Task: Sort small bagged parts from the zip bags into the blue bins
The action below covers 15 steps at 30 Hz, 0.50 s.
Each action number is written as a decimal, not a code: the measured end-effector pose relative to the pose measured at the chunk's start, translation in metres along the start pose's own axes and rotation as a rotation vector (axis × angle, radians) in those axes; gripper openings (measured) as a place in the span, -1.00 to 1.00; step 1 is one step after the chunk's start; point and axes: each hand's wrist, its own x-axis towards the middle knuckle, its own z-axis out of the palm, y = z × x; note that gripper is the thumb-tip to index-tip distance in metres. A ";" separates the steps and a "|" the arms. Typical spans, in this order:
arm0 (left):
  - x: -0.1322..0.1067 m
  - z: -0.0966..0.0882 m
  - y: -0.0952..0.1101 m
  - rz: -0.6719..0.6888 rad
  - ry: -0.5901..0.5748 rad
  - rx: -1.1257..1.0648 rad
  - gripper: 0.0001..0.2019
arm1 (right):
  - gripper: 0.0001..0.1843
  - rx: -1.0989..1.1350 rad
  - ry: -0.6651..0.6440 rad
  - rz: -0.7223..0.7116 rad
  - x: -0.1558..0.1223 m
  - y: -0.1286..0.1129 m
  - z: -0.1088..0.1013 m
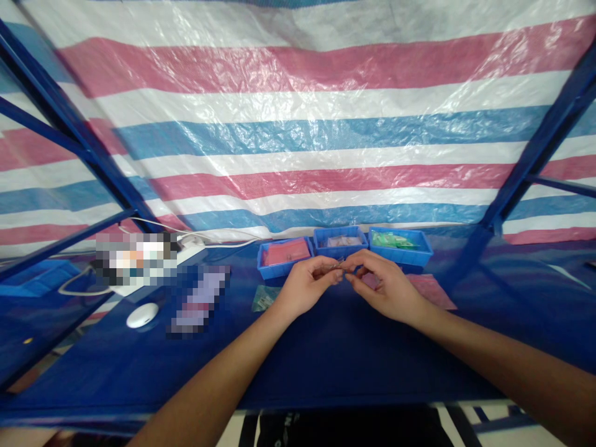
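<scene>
My left hand (305, 285) and my right hand (388, 288) meet above the blue table (326, 360), fingertips pinched close together. Between them is a small thin item (337, 265), too small and blurred to name. Just beyond my hands stand three blue bins: the left bin (278, 270) holds pinkish-red packets (286, 251), the middle bin (339, 250) small clear pieces (343, 241), and the right bin (405, 256) green packets (391, 238). A green packet (264, 298) lies beside my left wrist. By my right wrist lies a pinkish-red packet (434, 290), partly covered.
To the left are a white round case (142, 315), a pixelated flat object (200, 301) and a white power strip (161, 270) with cables. Another blue bin (37, 277) sits at the far left. Blue metal posts (535, 146) flank a striped plastic sheet (316, 136).
</scene>
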 end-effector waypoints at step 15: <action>-0.005 0.002 0.015 0.111 -0.031 0.353 -0.79 | -0.86 0.105 0.026 0.245 -0.003 0.020 0.005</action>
